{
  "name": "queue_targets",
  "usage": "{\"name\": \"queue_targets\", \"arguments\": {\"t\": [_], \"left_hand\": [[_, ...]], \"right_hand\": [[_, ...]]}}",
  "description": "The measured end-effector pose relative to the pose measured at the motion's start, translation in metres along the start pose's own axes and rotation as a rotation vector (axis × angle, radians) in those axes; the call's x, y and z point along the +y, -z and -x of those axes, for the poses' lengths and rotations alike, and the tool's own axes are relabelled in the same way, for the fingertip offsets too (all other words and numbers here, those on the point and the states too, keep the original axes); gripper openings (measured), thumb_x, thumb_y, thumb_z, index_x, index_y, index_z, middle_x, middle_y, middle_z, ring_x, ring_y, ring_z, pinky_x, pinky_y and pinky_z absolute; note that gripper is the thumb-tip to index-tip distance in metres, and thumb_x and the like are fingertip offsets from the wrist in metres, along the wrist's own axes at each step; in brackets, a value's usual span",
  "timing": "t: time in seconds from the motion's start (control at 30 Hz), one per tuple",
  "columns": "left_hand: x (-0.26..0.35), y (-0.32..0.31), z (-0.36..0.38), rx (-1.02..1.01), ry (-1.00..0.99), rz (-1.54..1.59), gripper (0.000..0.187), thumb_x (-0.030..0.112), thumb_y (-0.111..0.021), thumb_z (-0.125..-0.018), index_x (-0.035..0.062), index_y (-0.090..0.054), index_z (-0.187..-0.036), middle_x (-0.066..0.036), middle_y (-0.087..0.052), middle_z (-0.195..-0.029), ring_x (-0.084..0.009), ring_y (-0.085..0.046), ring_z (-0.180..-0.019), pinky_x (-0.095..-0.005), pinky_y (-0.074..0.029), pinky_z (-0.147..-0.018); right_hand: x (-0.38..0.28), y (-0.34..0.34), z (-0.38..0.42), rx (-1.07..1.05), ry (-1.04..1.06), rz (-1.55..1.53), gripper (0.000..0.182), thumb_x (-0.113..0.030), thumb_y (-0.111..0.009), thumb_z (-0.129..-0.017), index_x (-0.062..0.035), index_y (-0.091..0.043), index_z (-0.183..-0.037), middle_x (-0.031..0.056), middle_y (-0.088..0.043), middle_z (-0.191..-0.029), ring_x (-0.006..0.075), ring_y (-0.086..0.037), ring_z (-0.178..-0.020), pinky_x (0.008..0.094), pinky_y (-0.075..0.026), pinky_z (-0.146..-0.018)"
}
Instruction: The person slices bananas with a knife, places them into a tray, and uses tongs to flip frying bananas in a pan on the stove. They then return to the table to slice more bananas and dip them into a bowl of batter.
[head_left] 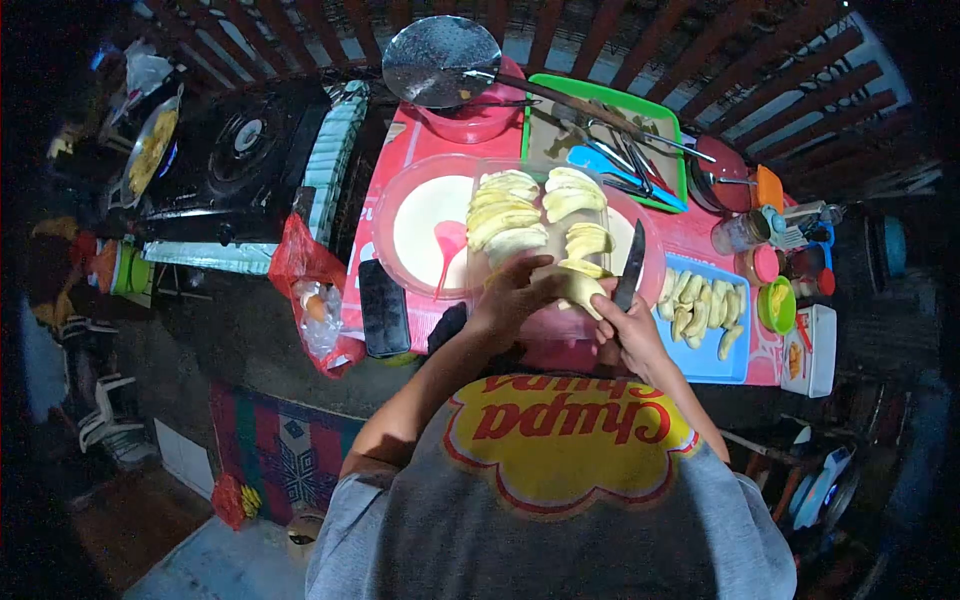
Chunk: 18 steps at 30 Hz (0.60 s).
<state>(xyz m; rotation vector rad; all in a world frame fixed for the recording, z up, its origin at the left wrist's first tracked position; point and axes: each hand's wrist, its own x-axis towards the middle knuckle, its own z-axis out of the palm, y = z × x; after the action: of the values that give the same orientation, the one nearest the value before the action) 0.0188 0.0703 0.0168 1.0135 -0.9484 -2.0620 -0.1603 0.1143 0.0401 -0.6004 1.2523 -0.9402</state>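
My right hand (632,332) is closed round a knife (632,262), its blade pointing up and away from me. The thumb of that hand also touches a peeled, sliced banana (580,290). My left hand (515,295) reaches in from the other side, its fingers on the same banana. Just beyond, a clear plastic tray (482,262) bears several fanned banana slices (508,212). To its left stands a tub of pale batter (418,222) with a pink ladle (448,245) in it. Peeled bananas (700,305) lie on a blue tray (735,368) to the right.
A black phone (384,305) and a red plastic bag with eggs (318,305) lie at the table's left edge. Farther left is a stove (240,170) with a frying pan (153,150). A green tray of utensils (675,130) and a wok (441,60) stand behind; jars (740,235) are at right.
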Motion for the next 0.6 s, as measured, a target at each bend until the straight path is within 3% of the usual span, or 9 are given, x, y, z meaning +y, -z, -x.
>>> {"name": "queue_targets", "arguments": {"t": [0.07, 0.2, 0.27, 0.43, 0.5, 0.53, 0.6], "left_hand": [[-0.005, 0.0, -0.003, 0.092, -0.028, 0.251, 0.051, 0.015, -0.057, -0.079, -0.0014, -0.032, -0.121, -0.013, -0.051, -0.101, -0.0158, -0.051, -0.09, -0.0259, -0.043, -0.077], [0.004, -0.008, 0.003, 0.131, -0.082, 0.354, 0.046, 0.01, -0.054, -0.081, -0.0002, -0.033, -0.12, -0.01, -0.053, -0.098, -0.014, -0.053, -0.086, -0.0243, -0.044, -0.077], [0.01, -0.012, 0.008, 0.124, -0.1, 0.352, 0.045, 0.01, -0.054, -0.081, 0.0008, -0.034, -0.12, -0.009, -0.053, -0.098, -0.0137, -0.053, -0.086, -0.0243, -0.044, -0.076], [0.004, -0.006, 0.009, 0.062, -0.125, 0.354, 0.04, 0.012, -0.053, -0.082, 0.0035, -0.038, -0.118, -0.007, -0.054, -0.097, -0.0132, -0.054, -0.086, -0.0241, -0.044, -0.074], [-0.001, -0.002, 0.01, 0.06, -0.261, 0.105, 0.038, 0.015, -0.053, -0.082, 0.0038, -0.041, -0.116, -0.006, -0.055, -0.096, -0.0138, -0.054, -0.086, -0.0255, -0.045, -0.074], [-0.001, 0.0, 0.01, 0.062, -0.26, 0.107, 0.038, 0.015, -0.053, -0.082, 0.0038, -0.041, -0.116, -0.006, -0.055, -0.096, -0.0138, -0.054, -0.086, -0.0255, -0.045, -0.074], [0.002, 0.004, 0.007, 0.097, -0.001, 0.415, 0.037, 0.016, -0.053, -0.082, 0.0035, -0.042, -0.116, -0.007, -0.054, -0.097, -0.0146, -0.054, -0.087, -0.027, -0.045, -0.075]], "right_hand": [[0.005, -0.005, -0.004, -0.011, 0.03, -0.083, 0.028, -0.014, -0.06, -0.077, -0.0028, -0.045, -0.097, -0.0004, -0.046, -0.066, 0.0071, -0.04, -0.045, 0.0228, -0.036, -0.041], [0.0, -0.015, -0.004, 0.001, -0.011, -0.25, 0.027, -0.015, -0.06, -0.078, -0.0045, -0.044, -0.097, -0.0006, -0.044, -0.066, 0.0075, -0.04, -0.046, 0.0235, -0.037, -0.042], [0.001, -0.014, -0.006, -0.005, -0.03, -0.295, 0.026, -0.013, -0.055, -0.08, -0.0056, -0.045, -0.103, 0.0, -0.047, -0.07, 0.0076, -0.039, -0.046, 0.0222, -0.037, -0.043], [0.002, -0.012, -0.008, -0.051, -0.048, -0.334, 0.027, -0.013, -0.058, -0.078, -0.0048, -0.045, -0.1, -0.0009, -0.045, -0.067, 0.0069, -0.039, -0.045, 0.0225, -0.037, -0.043], [0.002, -0.014, -0.007, -0.044, -0.059, -0.323, 0.028, -0.013, -0.061, -0.077, -0.004, -0.044, -0.097, -0.0017, -0.043, -0.064, 0.0066, -0.039, -0.044, 0.0229, -0.037, -0.042], [0.003, -0.015, -0.007, -0.035, -0.042, -0.287, 0.028, -0.013, -0.061, -0.077, -0.0042, -0.044, -0.097, -0.0015, -0.045, -0.065, 0.0065, -0.039, -0.043, 0.0227, -0.037, -0.042], [0.004, -0.016, -0.007, -0.026, -0.029, -0.251, 0.029, -0.013, -0.061, -0.076, -0.0044, -0.044, -0.097, -0.0013, -0.046, -0.065, 0.0064, -0.039, -0.042, 0.0225, -0.037, -0.041]]}}
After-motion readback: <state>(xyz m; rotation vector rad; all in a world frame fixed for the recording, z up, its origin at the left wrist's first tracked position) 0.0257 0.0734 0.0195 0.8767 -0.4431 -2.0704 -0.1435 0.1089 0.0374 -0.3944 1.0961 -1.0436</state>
